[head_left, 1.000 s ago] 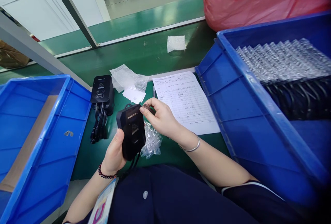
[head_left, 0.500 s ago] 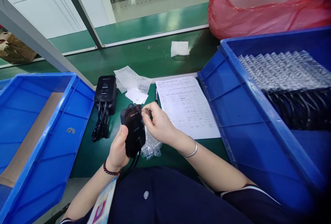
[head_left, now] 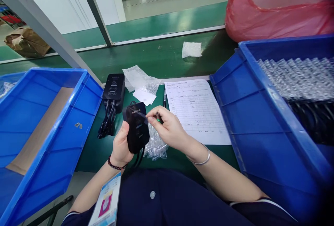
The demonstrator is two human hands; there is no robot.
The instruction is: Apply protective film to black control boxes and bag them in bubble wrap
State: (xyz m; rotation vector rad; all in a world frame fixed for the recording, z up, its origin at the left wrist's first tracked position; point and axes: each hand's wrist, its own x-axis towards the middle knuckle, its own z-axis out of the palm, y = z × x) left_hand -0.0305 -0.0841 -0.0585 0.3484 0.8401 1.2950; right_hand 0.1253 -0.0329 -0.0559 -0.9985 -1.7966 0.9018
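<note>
My left hand [head_left: 122, 146] is wrapped round a black box-shaped device [head_left: 136, 133] with rounded corners and small printed marks, its cables hanging from the lower end. Over the upper face of this device, my right hand [head_left: 168, 126] pinches what looks like a thin clear film [head_left: 141, 115], lifted at one side. A small dark and green item [head_left: 158, 118] also shows among the right fingers; its kind is unclear. Just behind the hands lies a heap of crumpled clear plastic [head_left: 156, 145]. A second black device [head_left: 113, 88] with bundled cables rests at the left.
A printed form [head_left: 195, 111] and a pen [head_left: 164, 99] lie behind my right hand. White foam sheets [head_left: 141, 78] and a card [head_left: 144, 96] are beyond the device. Blue bins stand left [head_left: 86, 114] and right [head_left: 235, 107]; the right one holds wrapped pieces [head_left: 300, 76].
My right fingers have moved from the device's upper right edge slightly down and outward, and a clear strip now stretches between them and its face. The camera view has shifted slightly left.
</note>
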